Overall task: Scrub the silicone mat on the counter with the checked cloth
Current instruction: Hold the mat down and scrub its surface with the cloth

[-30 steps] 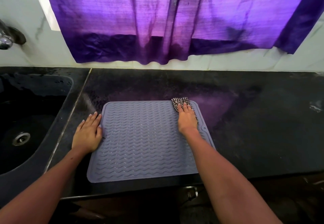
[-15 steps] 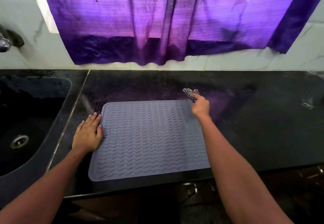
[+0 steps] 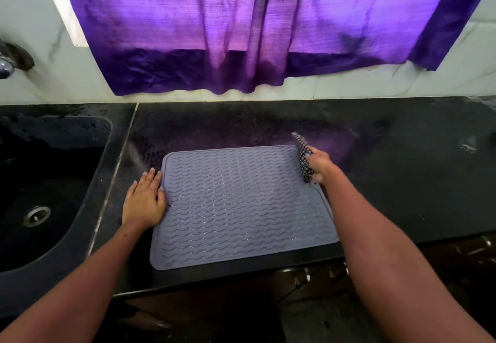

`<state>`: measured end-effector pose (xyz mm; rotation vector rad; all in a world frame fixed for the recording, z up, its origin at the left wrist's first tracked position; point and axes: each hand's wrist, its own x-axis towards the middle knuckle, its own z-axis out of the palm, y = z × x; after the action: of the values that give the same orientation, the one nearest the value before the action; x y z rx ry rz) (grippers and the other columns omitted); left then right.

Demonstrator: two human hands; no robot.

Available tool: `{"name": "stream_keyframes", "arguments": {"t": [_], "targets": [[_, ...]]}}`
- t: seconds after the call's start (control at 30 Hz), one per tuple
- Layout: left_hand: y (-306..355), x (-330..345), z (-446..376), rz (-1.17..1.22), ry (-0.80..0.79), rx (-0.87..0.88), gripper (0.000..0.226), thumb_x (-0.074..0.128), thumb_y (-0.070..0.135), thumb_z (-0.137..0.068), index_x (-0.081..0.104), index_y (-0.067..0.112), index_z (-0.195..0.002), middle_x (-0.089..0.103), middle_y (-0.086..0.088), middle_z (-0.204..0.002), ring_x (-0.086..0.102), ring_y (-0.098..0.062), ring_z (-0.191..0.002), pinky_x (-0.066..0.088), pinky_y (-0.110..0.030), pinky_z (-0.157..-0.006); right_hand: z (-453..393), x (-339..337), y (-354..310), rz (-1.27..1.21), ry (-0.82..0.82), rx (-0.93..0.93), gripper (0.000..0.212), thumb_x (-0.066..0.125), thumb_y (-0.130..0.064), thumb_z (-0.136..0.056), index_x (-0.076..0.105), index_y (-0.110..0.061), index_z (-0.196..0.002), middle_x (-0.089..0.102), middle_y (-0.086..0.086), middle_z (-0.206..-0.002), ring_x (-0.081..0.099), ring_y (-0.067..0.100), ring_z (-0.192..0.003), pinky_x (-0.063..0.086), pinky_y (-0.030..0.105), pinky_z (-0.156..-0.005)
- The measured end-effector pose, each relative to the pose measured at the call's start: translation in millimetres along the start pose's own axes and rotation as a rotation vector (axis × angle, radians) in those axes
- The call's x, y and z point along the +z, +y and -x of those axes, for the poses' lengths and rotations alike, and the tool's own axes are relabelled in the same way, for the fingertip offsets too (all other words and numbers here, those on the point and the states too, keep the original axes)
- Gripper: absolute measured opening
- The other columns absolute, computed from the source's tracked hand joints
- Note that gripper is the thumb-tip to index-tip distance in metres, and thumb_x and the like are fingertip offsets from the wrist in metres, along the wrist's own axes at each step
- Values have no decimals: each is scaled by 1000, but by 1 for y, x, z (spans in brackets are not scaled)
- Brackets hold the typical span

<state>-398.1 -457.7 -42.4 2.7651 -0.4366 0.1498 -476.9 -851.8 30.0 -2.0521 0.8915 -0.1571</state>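
Silicone mat (image 3: 241,205) flat on counter (image 3: 402,181), near edge at counter's lip, sink (image 3: 53,181) at 9 o'clock; left hand (image 3: 143,200) flat, fingers straight, on 9 o'clock edge; right hand (image 3: 319,164) gripping checked cloth (image 3: 303,154) at 2 o'clock corner; bare counter toward 3 o'clock.

Grey silicone mat (image 3: 241,205), wavy ridges, flat on black counter (image 3: 402,181), frame centre, near edge at the counter's front. Black-and-white checked cloth (image 3: 304,156) bunched, at mat's upper-right corner.
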Motion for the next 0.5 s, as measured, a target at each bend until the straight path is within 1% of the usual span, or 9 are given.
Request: {"name": "stream_keyframes", "arguments": {"t": [0.03, 0.07, 0.1, 0.13, 0.23, 0.3, 0.37, 0.4, 0.5], "targets": [[0, -1, 0, 3, 0, 2, 67, 18, 37, -83, 35, 9, -141, 29, -9, -151, 23, -23, -141, 12, -39, -115, 1, -2, -1, -42, 48, 28, 40, 45, -6, -92, 59, -23, -125, 64, 6, -109, 62, 23, -88, 52, 29, -74], [1, -1, 1, 6, -3, 4, 67, 18, 36, -83, 35, 8, -141, 29, -10, -151, 23, -23, -141, 12, -39, -115, 7, -5, -4, -76, 92, 60, 43, 44, -5, -91, 58, -22, -128, 64, 10, -119, 62, 28, -102, 52, 35, -86], [1, -2, 1, 5, -7, 7, 67, 19, 36, -83, 34, 8, -142, 29, -10, -151, 23, -23, -142, 12, -39, -115, 15, -5, -4, -10, 131, 52, 46, 43, -4, -90, 55, -22, -131, 60, 13, -127, 57, 31, -113, 47, 36, -97], [1, -2, 1, 3, -9, 10, 67, 19, 35, -83, 34, 8, -142, 28, -10, -152, 22, -23, -142, 11, -39, -115, 24, -3, -2, 89, 173, 13, 49, 41, -1, -90, 53, -21, -133, 57, 15, -131, 53, 34, -119, 41, 36, -101], [1, -2, 1, -2, -22, 12, 67, 18, 35, -83, 33, 7, -142, 27, -10, -152, 21, -23, -142, 11, -39, -115, 54, 12, 8, 319, 228, -135, 58, 36, 8, -87, 46, -19, -138, 51, 17, -137, 47, 35, -125, 37, 38, -104], [1, -2, 1, -1, -26, 10, 68, 17, 35, -83, 33, 6, -142, 27, -11, -152, 21, -24, -142, 11, -40, -115, 64, 27, 23, 500, 241, -230, 59, 35, 8, -89, 38, -16, -143, 38, 14, -147, 33, 31, -137, 27, 37, -113], [1, -3, 2, 0, -30, 20, 67, 18, 35, -83, 33, 6, -142, 27, -12, -152, 21, -24, -142, 11, -40, -115, 74, 35, 38, 638, 219, -259, 58, 35, 6, -92, 29, -15, -146, 26, 11, -154, 20, 28, -143, 16, 35, -119], [1, -3, 1, 1, -29, 24, 67, 17, 35, -83, 33, 6, -142, 27, -12, -152, 21, -25, -142, 11, -41, -115, 78, 37, 44, 673, 208, -257, 59, 35, 5, -93, 24, -15, -148, 21, 11, -156, 16, 27, -144, 12, 35, -120], [1, -2, 2, 1, -39, 21, 68, 15, 36, -84, 31, 5, -142, 25, -12, -152, 19, -25, -142, 10, -41, -116, 86, 40, 49, 723, 155, -261, 64, 37, 3, -94, 14, -16, -150, 12, 8, -158, 11, 25, -146, 9, 34, -120]]}}
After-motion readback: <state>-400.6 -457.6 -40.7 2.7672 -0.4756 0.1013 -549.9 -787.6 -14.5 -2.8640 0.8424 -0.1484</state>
